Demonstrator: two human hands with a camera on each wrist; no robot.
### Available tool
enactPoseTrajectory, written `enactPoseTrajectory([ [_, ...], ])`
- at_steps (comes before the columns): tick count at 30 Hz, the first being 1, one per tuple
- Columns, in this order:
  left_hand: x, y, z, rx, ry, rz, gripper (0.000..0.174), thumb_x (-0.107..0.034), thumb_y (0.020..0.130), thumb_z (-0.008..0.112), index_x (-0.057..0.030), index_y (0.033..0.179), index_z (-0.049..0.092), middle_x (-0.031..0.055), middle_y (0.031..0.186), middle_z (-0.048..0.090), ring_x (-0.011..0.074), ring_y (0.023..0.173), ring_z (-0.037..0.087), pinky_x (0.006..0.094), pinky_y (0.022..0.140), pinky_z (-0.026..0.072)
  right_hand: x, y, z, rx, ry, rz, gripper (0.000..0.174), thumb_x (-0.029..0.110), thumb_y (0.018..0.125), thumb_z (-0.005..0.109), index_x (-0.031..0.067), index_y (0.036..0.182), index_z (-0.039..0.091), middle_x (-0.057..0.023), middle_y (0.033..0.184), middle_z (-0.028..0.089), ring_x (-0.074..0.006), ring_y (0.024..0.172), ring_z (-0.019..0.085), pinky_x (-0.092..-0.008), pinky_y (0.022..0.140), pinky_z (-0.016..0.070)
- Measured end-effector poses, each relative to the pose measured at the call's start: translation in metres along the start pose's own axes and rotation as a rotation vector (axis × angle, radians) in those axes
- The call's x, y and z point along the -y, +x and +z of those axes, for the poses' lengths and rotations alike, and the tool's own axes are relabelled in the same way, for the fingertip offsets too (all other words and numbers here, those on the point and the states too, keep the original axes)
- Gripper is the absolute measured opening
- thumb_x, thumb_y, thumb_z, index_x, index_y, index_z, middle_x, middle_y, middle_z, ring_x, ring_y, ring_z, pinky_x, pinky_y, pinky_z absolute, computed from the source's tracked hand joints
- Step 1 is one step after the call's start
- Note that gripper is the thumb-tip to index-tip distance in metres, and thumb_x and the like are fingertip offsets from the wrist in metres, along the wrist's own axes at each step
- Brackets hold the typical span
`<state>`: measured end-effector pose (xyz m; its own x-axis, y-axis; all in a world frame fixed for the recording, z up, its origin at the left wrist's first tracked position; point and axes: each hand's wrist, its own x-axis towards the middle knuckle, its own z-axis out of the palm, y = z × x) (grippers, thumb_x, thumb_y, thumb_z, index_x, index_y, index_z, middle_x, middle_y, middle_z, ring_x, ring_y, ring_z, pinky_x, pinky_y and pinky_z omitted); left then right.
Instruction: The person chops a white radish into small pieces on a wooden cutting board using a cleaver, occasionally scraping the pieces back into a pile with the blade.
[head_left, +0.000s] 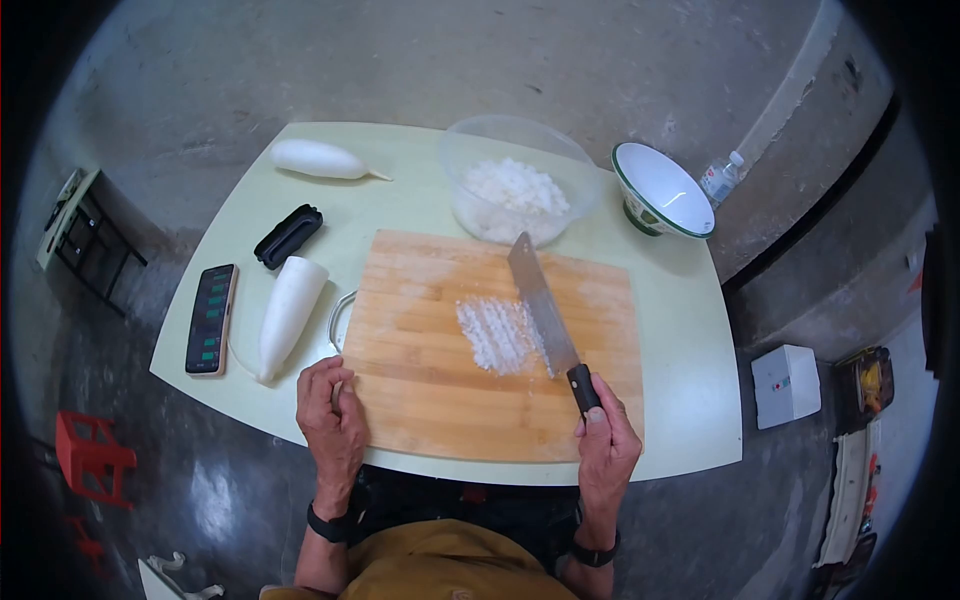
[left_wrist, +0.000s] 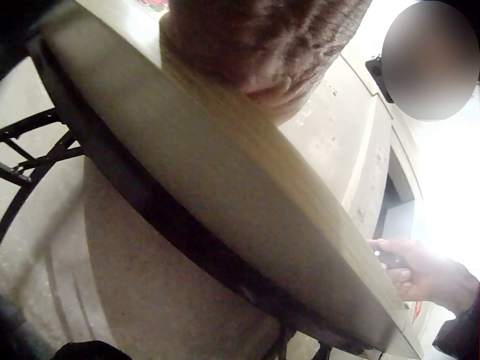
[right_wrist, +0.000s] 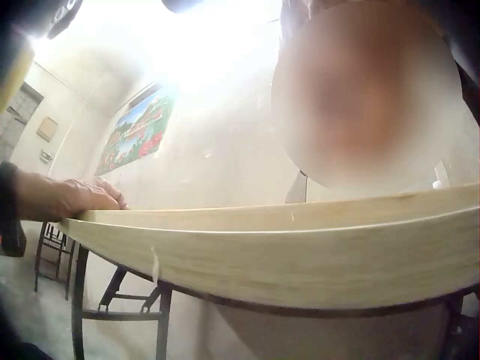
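Note:
My right hand (head_left: 608,440) grips the black handle of a cleaver (head_left: 545,310). Its blade stands along the right side of a patch of finely chopped white radish (head_left: 495,335) on the wooden cutting board (head_left: 420,400). At the board's front left corner rests my left hand (head_left: 335,425), fingers loosely bent beside the board's edge. In the left wrist view this left hand (left_wrist: 262,52) lies over the board's edge, its fingertips hidden. Behind the board, a clear plastic bowl (head_left: 470,135) holds a heap of chopped white pieces (head_left: 515,188).
Left of the board lie a cut white radish (head_left: 290,315), a phone (head_left: 211,320) and a black holder (head_left: 288,237). A whole radish (head_left: 320,158) lies at the back left. A white bowl with a green rim (head_left: 665,190) and a plastic bottle (head_left: 720,180) are at the back right.

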<state>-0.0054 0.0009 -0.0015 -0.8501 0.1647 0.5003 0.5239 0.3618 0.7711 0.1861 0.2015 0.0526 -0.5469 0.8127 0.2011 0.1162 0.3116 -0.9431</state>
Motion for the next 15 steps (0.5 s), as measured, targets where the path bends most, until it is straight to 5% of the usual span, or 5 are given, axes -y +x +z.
enactPoseTrajectory([
  [15, -0.0011, 0.0004, -0.002, 0.013, 0.004, -0.007, 0.017, 0.011, 0.084, 0.055, 0.0013, 0.096, 0.063, 0.0171, 0.105, 0.064, 0.0309, 0.098, 0.064, 0.036, 0.082, 0.0524, 0.0018, 0.0, -0.0038, -0.015, -0.017, 0.011, 0.035, 0.014, 0.102, 0.054, -0.002, 0.133, 0.06, -0.0043, 0.089, 0.062, -0.0098, 0.07, 0.049, -0.025, 0.064, 0.043],
])
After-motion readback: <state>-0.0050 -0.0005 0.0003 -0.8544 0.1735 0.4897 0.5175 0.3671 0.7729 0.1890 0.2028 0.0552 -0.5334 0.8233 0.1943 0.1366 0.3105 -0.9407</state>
